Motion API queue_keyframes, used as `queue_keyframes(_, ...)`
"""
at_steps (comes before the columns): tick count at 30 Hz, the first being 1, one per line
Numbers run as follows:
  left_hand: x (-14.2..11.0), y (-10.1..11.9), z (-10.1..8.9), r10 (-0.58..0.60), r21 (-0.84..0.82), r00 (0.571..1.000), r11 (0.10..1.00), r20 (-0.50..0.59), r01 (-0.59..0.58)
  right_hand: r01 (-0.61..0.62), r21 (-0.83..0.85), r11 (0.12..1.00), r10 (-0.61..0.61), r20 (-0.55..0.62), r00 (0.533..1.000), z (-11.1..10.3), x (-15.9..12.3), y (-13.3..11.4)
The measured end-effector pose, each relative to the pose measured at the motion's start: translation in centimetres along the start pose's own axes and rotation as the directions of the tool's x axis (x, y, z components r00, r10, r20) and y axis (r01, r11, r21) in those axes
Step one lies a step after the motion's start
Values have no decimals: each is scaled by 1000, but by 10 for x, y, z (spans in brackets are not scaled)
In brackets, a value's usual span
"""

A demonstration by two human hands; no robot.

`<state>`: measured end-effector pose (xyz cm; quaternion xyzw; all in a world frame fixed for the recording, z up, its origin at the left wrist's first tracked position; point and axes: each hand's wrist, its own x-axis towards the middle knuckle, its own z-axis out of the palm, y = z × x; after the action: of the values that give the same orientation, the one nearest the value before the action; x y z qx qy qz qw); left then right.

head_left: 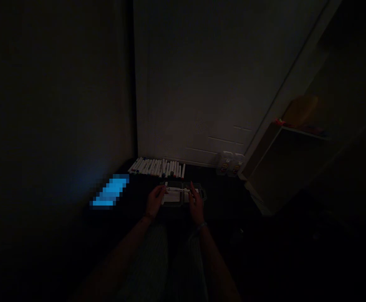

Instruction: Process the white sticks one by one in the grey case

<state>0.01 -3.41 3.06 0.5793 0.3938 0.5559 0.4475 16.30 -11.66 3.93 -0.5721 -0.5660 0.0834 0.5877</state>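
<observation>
In the dim light, a white marker [177,190] lies crosswise between my hands, above a clear plastic box [182,204]. My left hand [155,200] is closed, its fingertips pinching the marker's left end. At the other end, my right hand [196,206] grips the marker between thumb and fingers, the index finger pointing up. Beneath the hands, the box is divided into compartments with white items inside, too dark to make out fully. A row of white markers [158,167] with coloured ends lies behind the box, by the wall.
A glowing blue, pixelated rectangle [110,192] lies at the left of the dark table [223,201]. Two clear packages [224,163] stand at the back right against the pale wall panel [198,84]. Farther right is a shelf [265,147] with an orange-yellow item [304,110] on top.
</observation>
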Motion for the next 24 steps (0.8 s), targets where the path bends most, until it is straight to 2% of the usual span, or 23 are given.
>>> queue_keyframes(4,-1,2,2,-15,-6,999,1000,-36,14,8,29,1000,-8,19,1000,0,1,-1)
queue_keyframes(12,1,-3,-1,24,8,1000,1000,-3,-24,-10,94,996,6,44,999,0,2,1)
queue_keyframes(24,0,2,-1,-7,-16,1000,1000,12,8,1,94,996,-3,16,1000,-2,1,-2)
